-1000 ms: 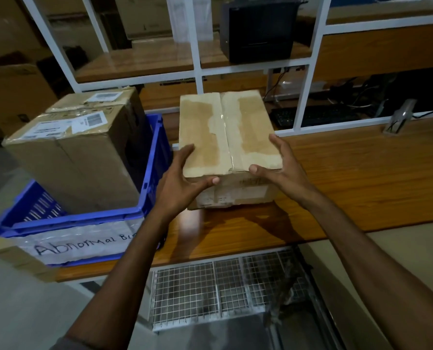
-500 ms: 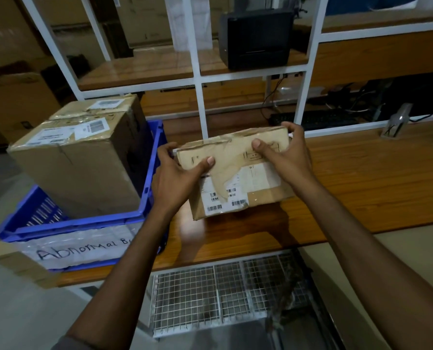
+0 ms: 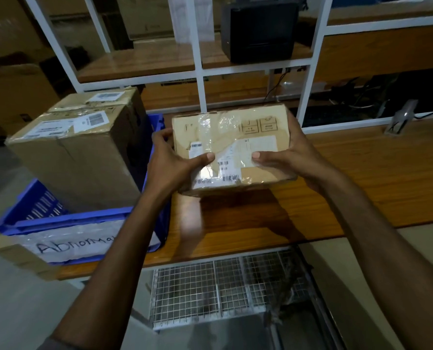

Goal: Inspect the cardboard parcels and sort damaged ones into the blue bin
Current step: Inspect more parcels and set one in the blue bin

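Both hands had the small cardboard parcel point(image 3: 232, 150) lifted clear of the bench point(image 3: 362, 178), labelled face tilted up toward the camera, presumably so the tape and labels could be checked. Left hand point(image 3: 171, 165) clamped the left edge, thumb across the front face, its fingers point(image 3: 161, 133) wrapped round the top corner; right hand point(image 3: 290, 154) mirrored it on the right edge, thumb on the label. Clear film on the front looked wrinkled and loose, label partly under it; I'd call that a likely damage flag, but couldn't tell if the cardboard itself was torn. Blue bin point(image 3: 66, 218) sat just left of the parcel at the bench end, handwritten tag starting "Abnorma", already holding two larger boxes point(image 3: 81, 157) stacked close together. Bench was a glossy wood top, bare under the parcel, with a wire mesh shelf point(image 3: 220, 291) below. Behind: white frame shelving point(image 3: 200, 69), a black device point(image 3: 259, 31) on it, cables. Room dim.
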